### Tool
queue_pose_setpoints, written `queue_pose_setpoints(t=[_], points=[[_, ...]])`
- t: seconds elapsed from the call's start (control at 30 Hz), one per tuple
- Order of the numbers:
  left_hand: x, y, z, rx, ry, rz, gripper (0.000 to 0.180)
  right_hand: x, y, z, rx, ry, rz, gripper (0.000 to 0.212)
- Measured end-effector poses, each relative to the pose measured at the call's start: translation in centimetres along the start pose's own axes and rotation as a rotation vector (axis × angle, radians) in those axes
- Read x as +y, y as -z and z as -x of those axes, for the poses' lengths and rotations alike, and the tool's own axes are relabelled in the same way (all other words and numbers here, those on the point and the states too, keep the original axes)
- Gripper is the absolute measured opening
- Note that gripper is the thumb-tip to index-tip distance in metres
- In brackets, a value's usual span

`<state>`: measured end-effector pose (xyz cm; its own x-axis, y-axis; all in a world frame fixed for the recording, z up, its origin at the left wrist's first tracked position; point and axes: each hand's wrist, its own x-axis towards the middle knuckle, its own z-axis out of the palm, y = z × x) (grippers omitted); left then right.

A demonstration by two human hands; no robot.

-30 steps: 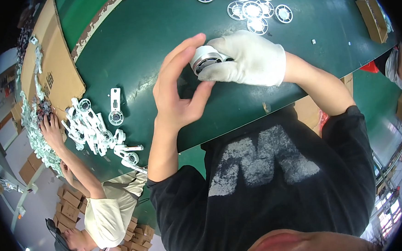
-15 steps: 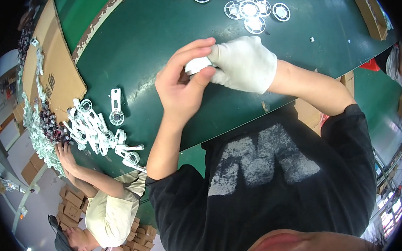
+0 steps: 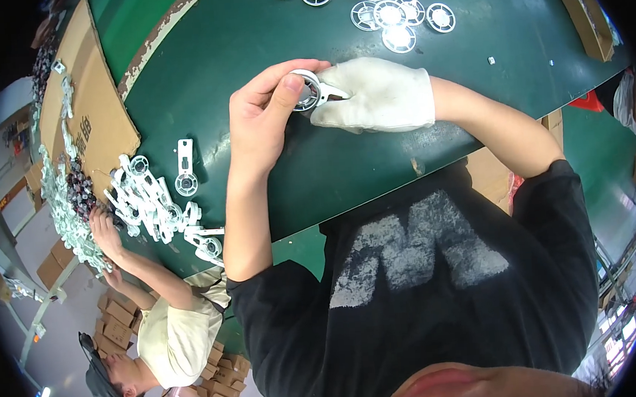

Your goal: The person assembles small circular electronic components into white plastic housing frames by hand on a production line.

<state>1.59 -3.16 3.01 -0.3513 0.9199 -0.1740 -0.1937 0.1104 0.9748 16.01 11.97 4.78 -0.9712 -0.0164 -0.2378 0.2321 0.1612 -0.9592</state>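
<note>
Between my hands is a white ring-ended plastic part point(image 3: 314, 99) with a dark grey round centre. My bare left hand point(image 3: 260, 113) grips its round end, with the thumb lying across the ring. In a white glove, my right hand point(image 3: 379, 96) is closed around the narrow end, hiding most of it. Both hands are above the green table. A similar white part point(image 3: 186, 168) lies by itself to the left, beside a pile of such parts point(image 3: 147, 202).
Silver spoked discs point(image 3: 394, 13) lie at the far side. A cardboard sheet point(image 3: 102, 117) and a heap of small pale and dark pieces point(image 3: 67, 206) are at left, where a co-worker's hand point(image 3: 105, 232) reaches in. A small carton point(image 3: 588, 25) stands far right.
The part has turned, so its ring and dark centre now face up. My left hand has shifted slightly left, and my right hand has turned flatter. The co-worker's hands have moved slightly.
</note>
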Motion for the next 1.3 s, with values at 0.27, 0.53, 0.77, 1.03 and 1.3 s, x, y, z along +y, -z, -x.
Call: queue_pose_setpoints(t=[0.27, 0.53, 0.77, 1.03, 1.3], points=[[3.8, 9.1, -1.9, 0.252, 0.165, -0.048, 0.039, -0.6, -0.7, -0.1, 0.039, -0.143, -0.181, 0.045], [3.5, 3.5, -0.8, 0.028, -0.208, -0.402, 0.025, -1.3, 0.2, 0.7, -0.069, -0.012, -0.598, 0.046], [1.1, -0.2, -0.2, 0.176, -0.464, -0.573, 0.041, 0.4, -1.6, 0.0, 0.316, 0.086, 0.122, 0.035], [-0.7, -2.4, 0.4, 0.267, -0.152, -0.428, 0.038, 1.1, -2.9, 0.0, 0.502, 0.053, 0.577, 0.026], [-1.7, -2.4, 0.2, 0.269, -0.233, -0.366, 0.039, 0.8, -3.1, 0.1, 0.449, -0.007, 0.659, 0.036]])
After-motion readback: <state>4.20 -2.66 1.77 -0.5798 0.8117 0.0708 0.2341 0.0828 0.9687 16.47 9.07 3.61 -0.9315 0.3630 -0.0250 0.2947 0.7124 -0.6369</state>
